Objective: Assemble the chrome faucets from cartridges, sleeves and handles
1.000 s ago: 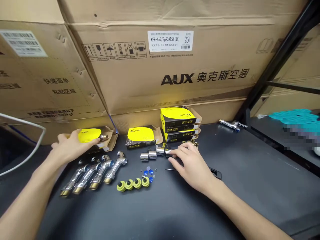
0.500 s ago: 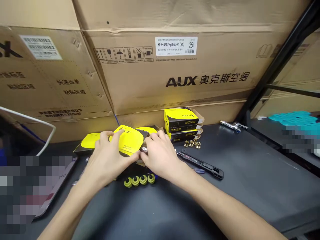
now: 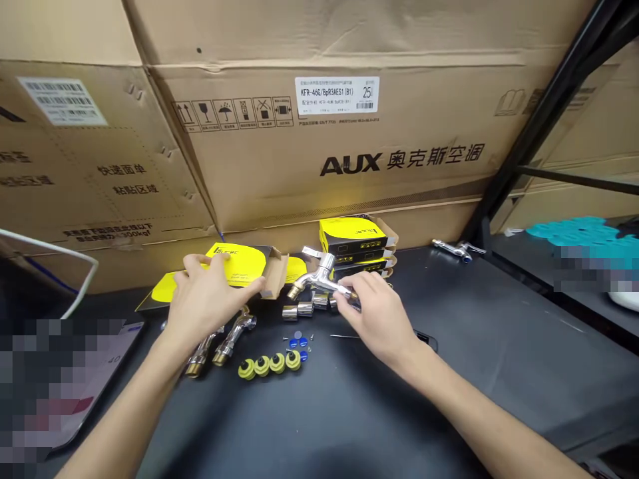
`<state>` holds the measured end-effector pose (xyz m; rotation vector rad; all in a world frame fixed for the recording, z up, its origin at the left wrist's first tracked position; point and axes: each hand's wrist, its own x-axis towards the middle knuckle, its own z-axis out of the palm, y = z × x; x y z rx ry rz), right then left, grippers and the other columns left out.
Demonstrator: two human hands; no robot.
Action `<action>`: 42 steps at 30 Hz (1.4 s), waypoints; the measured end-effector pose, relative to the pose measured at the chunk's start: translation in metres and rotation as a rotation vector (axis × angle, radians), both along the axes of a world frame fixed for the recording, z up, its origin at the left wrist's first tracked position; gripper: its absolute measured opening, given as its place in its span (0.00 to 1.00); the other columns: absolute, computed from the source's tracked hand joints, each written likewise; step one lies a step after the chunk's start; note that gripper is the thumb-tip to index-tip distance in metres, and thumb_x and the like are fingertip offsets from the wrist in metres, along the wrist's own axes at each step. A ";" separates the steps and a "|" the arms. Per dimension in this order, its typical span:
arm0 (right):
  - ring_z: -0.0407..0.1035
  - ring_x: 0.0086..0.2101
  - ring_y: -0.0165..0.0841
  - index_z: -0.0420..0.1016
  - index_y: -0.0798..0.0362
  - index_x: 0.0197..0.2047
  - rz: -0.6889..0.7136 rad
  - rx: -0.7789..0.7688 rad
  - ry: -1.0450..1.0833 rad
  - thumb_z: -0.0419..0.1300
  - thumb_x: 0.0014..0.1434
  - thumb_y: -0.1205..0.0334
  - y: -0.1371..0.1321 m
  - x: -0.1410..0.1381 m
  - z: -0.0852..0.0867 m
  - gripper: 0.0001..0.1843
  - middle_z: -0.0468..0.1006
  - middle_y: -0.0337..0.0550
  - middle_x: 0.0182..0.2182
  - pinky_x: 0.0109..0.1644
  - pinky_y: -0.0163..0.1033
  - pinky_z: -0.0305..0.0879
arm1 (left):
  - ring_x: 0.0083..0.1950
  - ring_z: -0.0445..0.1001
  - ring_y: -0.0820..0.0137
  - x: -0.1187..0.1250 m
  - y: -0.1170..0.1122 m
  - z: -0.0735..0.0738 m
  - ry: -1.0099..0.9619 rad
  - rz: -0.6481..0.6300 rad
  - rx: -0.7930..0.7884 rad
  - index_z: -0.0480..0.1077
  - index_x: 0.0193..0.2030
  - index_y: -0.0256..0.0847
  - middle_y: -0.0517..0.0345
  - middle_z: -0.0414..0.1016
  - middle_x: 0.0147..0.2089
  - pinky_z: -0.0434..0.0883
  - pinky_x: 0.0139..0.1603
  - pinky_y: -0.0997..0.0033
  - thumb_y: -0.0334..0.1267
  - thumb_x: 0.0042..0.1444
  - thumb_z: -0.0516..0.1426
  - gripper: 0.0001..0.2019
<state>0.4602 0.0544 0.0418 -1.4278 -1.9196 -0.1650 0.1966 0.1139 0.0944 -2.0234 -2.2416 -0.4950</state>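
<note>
Head view: the right hand (image 3: 377, 319) is closed on one end of the chrome faucet (image 3: 323, 278), which extends leftward and away from its fingertips. The left hand (image 3: 202, 303) is clamped on the open box (image 3: 237, 265), just beyond its palm, flap facing the faucet.

Caution: the end grip may let the faucet rotate or slip, striking the metal sleeves (image 3: 305, 309) left of the right fingertips. The flap may snag the faucet if misaligned. A low left wrist could displace the metal bodies (image 3: 233, 340) beside it.

Not visible: the faucet end under the right fingers; the box interior; parts of the metal bodies behind the left wrist. The black tool (image 3: 428, 342) is partly covered by the right wrist.
</note>
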 end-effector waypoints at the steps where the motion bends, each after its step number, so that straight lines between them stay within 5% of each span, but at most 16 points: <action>1: 0.72 0.41 0.41 0.77 0.56 0.46 0.002 0.042 0.023 0.60 0.66 0.63 -0.002 0.006 -0.001 0.08 0.82 0.48 0.40 0.47 0.46 0.71 | 0.61 0.65 0.27 0.002 0.005 0.000 -0.010 0.002 -0.021 0.64 0.66 0.32 0.27 0.59 0.65 0.68 0.56 0.38 0.70 0.52 0.53 0.46; 7: 0.73 0.39 0.37 0.74 0.52 0.45 0.121 0.283 0.177 0.62 0.65 0.65 -0.003 0.026 -0.003 0.05 0.81 0.45 0.39 0.46 0.43 0.72 | 0.62 0.66 0.28 0.032 0.032 -0.015 -0.011 0.020 -0.059 0.68 0.63 0.31 0.24 0.61 0.64 0.67 0.56 0.36 0.75 0.53 0.46 0.49; 16: 0.73 0.40 0.38 0.74 0.52 0.43 0.197 0.101 0.182 0.62 0.64 0.65 -0.008 0.029 -0.012 0.03 0.81 0.45 0.38 0.45 0.44 0.72 | 0.62 0.69 0.32 0.038 0.053 -0.029 -0.045 -0.144 -0.106 0.70 0.63 0.31 0.25 0.62 0.66 0.67 0.61 0.38 0.69 0.52 0.54 0.45; 19: 0.73 0.39 0.37 0.74 0.52 0.41 0.231 0.083 0.218 0.62 0.65 0.65 -0.011 0.024 -0.012 0.02 0.81 0.45 0.38 0.46 0.44 0.71 | 0.69 0.60 0.32 0.033 0.044 -0.025 -0.111 -0.193 -0.021 0.67 0.65 0.27 0.24 0.59 0.68 0.60 0.68 0.35 0.62 0.56 0.53 0.41; 21: 0.73 0.39 0.36 0.75 0.52 0.40 0.245 0.040 0.287 0.62 0.64 0.65 -0.013 0.021 -0.010 0.01 0.81 0.43 0.37 0.48 0.44 0.70 | 0.72 0.59 0.41 0.031 0.029 -0.021 -0.183 -0.278 0.013 0.67 0.66 0.30 0.31 0.60 0.70 0.57 0.72 0.41 0.55 0.60 0.50 0.35; 25: 0.75 0.38 0.35 0.79 0.50 0.41 0.267 -0.314 0.658 0.64 0.63 0.56 -0.018 0.012 -0.007 0.08 0.82 0.41 0.38 0.47 0.41 0.71 | 0.58 0.77 0.61 0.037 -0.012 -0.016 -0.432 -0.529 -0.155 0.69 0.63 0.44 0.51 0.78 0.59 0.74 0.60 0.59 0.53 0.65 0.49 0.26; 27: 0.76 0.39 0.35 0.79 0.51 0.44 0.365 -0.532 0.876 0.63 0.64 0.50 -0.021 0.006 -0.007 0.14 0.83 0.42 0.40 0.46 0.40 0.72 | 0.59 0.77 0.59 0.045 -0.030 -0.016 -0.905 -0.651 -0.342 0.67 0.66 0.41 0.48 0.77 0.60 0.74 0.60 0.57 0.51 0.62 0.58 0.28; 29: 0.76 0.42 0.37 0.80 0.52 0.47 0.508 -0.665 0.984 0.59 0.66 0.46 -0.023 -0.001 -0.006 0.18 0.83 0.44 0.42 0.49 0.42 0.72 | 0.58 0.77 0.61 0.055 -0.043 -0.017 -1.204 -0.668 -0.369 0.67 0.66 0.43 0.49 0.78 0.59 0.73 0.60 0.59 0.48 0.58 0.64 0.30; 31: 0.76 0.45 0.38 0.80 0.51 0.49 0.608 -0.710 0.942 0.56 0.68 0.45 -0.025 -0.007 -0.006 0.20 0.84 0.45 0.44 0.54 0.45 0.70 | 0.50 0.79 0.61 0.062 -0.051 -0.018 -1.423 -0.660 -0.394 0.68 0.64 0.42 0.49 0.80 0.53 0.77 0.50 0.61 0.48 0.57 0.65 0.29; 33: 0.75 0.47 0.39 0.81 0.50 0.49 0.578 -0.674 0.858 0.56 0.69 0.46 -0.025 -0.010 -0.006 0.20 0.84 0.44 0.45 0.57 0.46 0.69 | 0.43 0.79 0.65 0.063 -0.056 -0.019 -1.508 -0.627 -0.353 0.73 0.56 0.40 0.50 0.81 0.47 0.76 0.46 0.64 0.46 0.54 0.68 0.24; 37: 0.77 0.43 0.37 0.80 0.51 0.49 0.444 -0.527 1.035 0.54 0.69 0.43 -0.019 -0.002 0.000 0.22 0.84 0.46 0.43 0.50 0.42 0.73 | 0.39 0.78 0.69 0.055 -0.066 -0.016 -1.420 -0.595 -0.231 0.75 0.47 0.41 0.56 0.80 0.42 0.75 0.42 0.71 0.44 0.49 0.71 0.20; 39: 0.77 0.39 0.36 0.79 0.52 0.50 0.527 -0.547 1.124 0.44 0.71 0.36 -0.017 0.006 0.009 0.32 0.83 0.47 0.40 0.46 0.41 0.74 | 0.34 0.76 0.71 0.053 -0.072 -0.012 -1.297 -0.672 -0.237 0.76 0.45 0.42 0.58 0.78 0.37 0.73 0.36 0.72 0.44 0.51 0.70 0.17; 42: 0.76 0.37 0.36 0.76 0.50 0.54 0.652 -0.667 0.903 0.37 0.67 0.28 -0.023 0.014 0.028 0.41 0.82 0.46 0.37 0.43 0.40 0.72 | 0.34 0.74 0.72 0.056 -0.081 -0.009 -1.006 -0.882 -0.104 0.78 0.38 0.41 0.59 0.75 0.36 0.72 0.36 0.73 0.37 0.49 0.70 0.10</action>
